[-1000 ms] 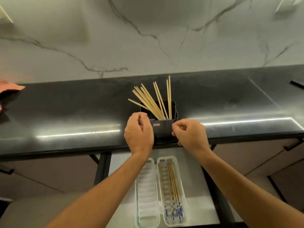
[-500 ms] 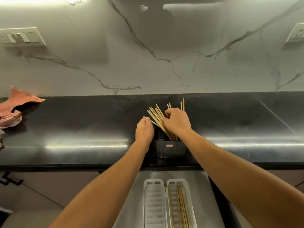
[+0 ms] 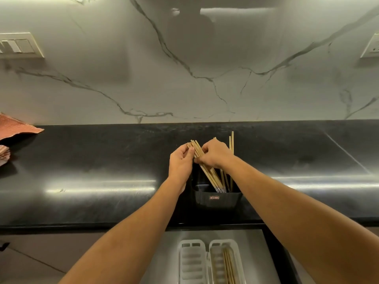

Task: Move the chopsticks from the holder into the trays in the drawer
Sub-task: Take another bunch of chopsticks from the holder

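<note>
A black holder (image 3: 217, 198) stands on the dark counter near its front edge, with several wooden chopsticks (image 3: 212, 177) leaning out of it to the upper left. My left hand (image 3: 181, 161) and my right hand (image 3: 215, 154) meet over the holder, both pinching the upper ends of the leaning bundle. Two more chopsticks (image 3: 231, 143) stand upright behind my right hand. Below, in the open drawer (image 3: 164, 261), lie two white trays: the left tray (image 3: 191, 261) holds nothing, and the right tray (image 3: 215, 261) holds a few chopsticks.
An orange cloth (image 3: 14, 128) lies at the counter's far left. A marble wall rises behind the black counter (image 3: 92, 160), with a switch plate (image 3: 18, 46) at the left and a socket (image 3: 372, 47) at the right.
Both hands rose from the holder's rim to the chopsticks' upper ends. They now gather the leaning bundle together. The view has tilted up, so less of the trays shows.
</note>
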